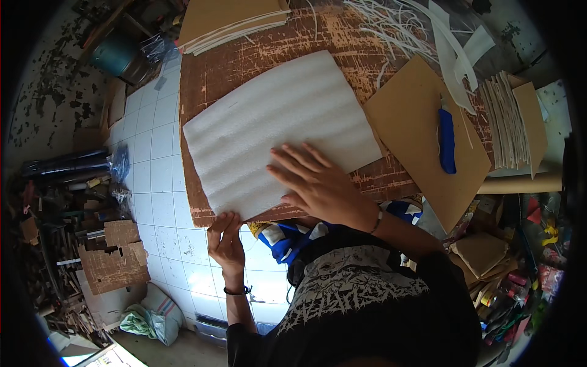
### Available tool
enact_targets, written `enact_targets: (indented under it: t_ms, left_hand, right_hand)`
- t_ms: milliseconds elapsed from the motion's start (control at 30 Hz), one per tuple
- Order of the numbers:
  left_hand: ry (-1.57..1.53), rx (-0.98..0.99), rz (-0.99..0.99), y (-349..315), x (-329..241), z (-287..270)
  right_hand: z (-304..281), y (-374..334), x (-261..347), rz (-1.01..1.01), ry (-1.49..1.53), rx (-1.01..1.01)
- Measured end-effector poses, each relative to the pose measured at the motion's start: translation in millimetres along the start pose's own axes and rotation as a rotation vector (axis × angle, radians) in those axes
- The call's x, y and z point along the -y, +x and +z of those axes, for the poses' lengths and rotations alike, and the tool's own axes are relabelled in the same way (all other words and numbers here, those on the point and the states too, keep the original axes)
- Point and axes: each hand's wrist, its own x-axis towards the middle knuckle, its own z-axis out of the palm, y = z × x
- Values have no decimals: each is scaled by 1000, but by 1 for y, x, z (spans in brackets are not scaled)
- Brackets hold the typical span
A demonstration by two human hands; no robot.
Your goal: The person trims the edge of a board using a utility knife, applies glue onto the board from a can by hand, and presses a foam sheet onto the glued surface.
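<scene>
A white foam sheet point(275, 116) with soft ridges lies slanted on a worn brown board tabletop point(318, 30). At its near left corner, by the table's front edge, my left hand point(225, 243) pinches the sheet with bent fingers; the thumb's grip is partly hidden. My right hand point(315, 186) lies flat on the near part of the foam, fingers stretched and somewhat spread. To the right, a blue-handled cutter knife point(447, 140) rests on a tan cardboard sheet point(406, 116), apart from both hands.
Stacked cardboard sheets point(235, 21) sit at the far left of the table. White foam strips point(397, 27) lie in a tangle at the far right. Padded cardboard pieces point(507, 122) stand at the right edge. Scrap wood point(116, 260) and a sack point(162, 315) lie on the left floor.
</scene>
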Motion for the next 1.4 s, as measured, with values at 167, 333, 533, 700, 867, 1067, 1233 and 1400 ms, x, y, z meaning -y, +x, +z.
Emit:
enact_targets:
  t_ms: [167, 333, 533, 700, 867, 1067, 1233, 1400]
  left_hand:
    - [-9, -3, -19, -1, 1, -2]
    - [-51, 79, -106, 1, -7, -5]
    - [111, 4, -433, -2, -33, -6]
    - [137, -32, -545, -6, -41, -6]
    - [130, -44, -517, -5, -40, -5]
    - [114, -16, -505, -3, -37, -6]
    - [158, 38, -339, 4, -31, -9]
    - [252, 124, -269, 2, -21, -16]
  right_hand:
    - [-44, -26, -30, 159, -181, 20]
    - [-63, -35, -35, 446, -188, -120]
    - [-71, -61, -49, 748, -51, -317]
    - [-70, -65, -56, 716, 74, -299]
    - [-64, -69, -64, 750, 174, -319]
    - [-67, -68, -63, 777, 172, -329]
    - [-65, -69, -70, 700, 164, -395]
    - [-66, -62, -66, 642, 111, -354]
